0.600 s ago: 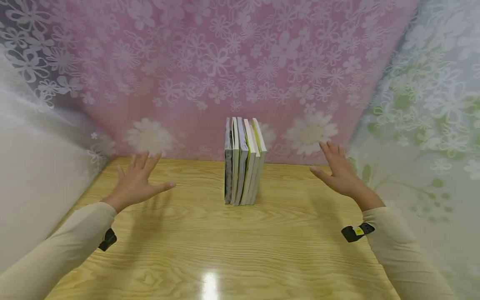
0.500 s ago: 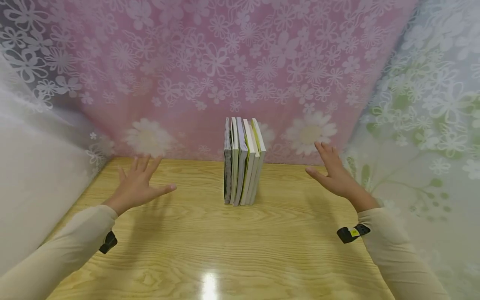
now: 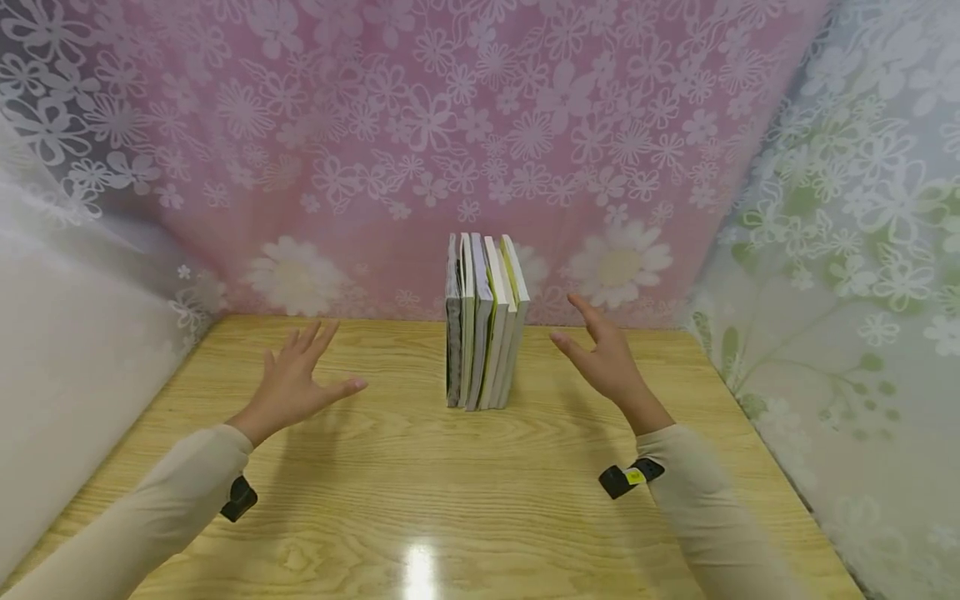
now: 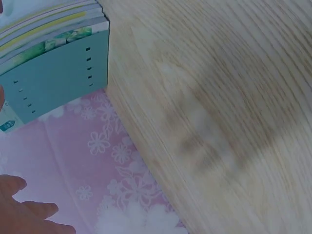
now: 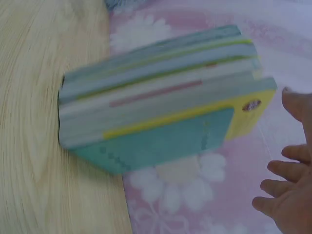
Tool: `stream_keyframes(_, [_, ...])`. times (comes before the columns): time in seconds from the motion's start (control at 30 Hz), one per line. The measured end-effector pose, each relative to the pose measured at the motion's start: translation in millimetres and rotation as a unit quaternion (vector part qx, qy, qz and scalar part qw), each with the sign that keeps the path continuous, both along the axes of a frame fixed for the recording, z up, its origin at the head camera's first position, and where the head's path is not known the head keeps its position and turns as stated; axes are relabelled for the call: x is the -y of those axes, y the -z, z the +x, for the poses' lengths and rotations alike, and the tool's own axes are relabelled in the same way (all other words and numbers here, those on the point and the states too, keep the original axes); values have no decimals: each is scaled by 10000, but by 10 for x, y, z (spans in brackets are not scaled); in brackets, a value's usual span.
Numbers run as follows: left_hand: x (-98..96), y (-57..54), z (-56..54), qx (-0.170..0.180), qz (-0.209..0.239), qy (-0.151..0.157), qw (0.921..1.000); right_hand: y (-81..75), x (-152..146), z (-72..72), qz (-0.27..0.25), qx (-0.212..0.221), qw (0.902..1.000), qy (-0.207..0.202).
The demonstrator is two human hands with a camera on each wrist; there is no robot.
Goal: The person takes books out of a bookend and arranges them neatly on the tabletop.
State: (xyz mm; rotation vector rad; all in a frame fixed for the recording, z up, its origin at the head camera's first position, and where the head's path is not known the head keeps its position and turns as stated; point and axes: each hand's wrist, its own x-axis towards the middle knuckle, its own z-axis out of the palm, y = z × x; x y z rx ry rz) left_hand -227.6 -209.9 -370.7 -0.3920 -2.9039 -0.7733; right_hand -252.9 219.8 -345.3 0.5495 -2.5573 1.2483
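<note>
A row of several books [image 3: 483, 350] stands upright, side by side, near the back of the wooden table. In the left wrist view the outer book has a teal cover [image 4: 58, 73]; in the right wrist view the other outer book's cover is teal and yellow [image 5: 165, 141]. My left hand [image 3: 292, 379] hovers left of the row, fingers spread, touching nothing. On the other side my right hand [image 3: 603, 358] is held in the air, closer to the books but apart from them, thumb and fingers extended.
The wooden table [image 3: 420, 492] meets a pink floral cloth [image 3: 420, 150] right behind the books. A pale sheet [image 3: 67, 350] closes off the left side, and a white cloth with green leaves [image 3: 847, 333] the right.
My right hand has moved left, toward the books. The left hand has shifted slightly right and nearer to me. The books stay in place.
</note>
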Motion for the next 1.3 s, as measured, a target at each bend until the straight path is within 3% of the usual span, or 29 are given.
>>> stream_keyframes(0.2, [-91, 106, 13, 55, 484, 46, 9988, -93, 444, 85, -1405, -173, 9899, 63])
stream_keyframes(0.33, [-165, 188, 46, 82, 739, 65, 9972, -224, 680, 169, -1841, -470, 9815, 255])
stream_keyframes(0.43, [-235, 226, 82, 71, 994, 117, 9950, -210, 771, 124, -1954, -755, 9766, 485])
stream_keyframes(0.6, [-370, 268, 136, 96, 1429, 206, 9895, -52, 802, -62, -2127, -967, 9680, 912])
stream_keyframes(0.77, [-497, 301, 184, 239, 1833, 109, 9827, 18, 831, -132, -1850, -1419, 9652, 1182])
stream_keyframes(0.97, [-627, 343, 233, 451, 2242, 73, 9735, 1, 849, -102, -1511, -1956, 9612, 1228])
stream_keyframes(1.17, [-732, 403, 282, 687, 2471, 68, 9665, -15, 809, 13, -1461, -1890, 9628, 1263])
stream_keyframes(1.3, [-773, 431, 324, 703, 2738, 262, 9589, -2, 793, 142, -1529, -1884, 9629, 1185])
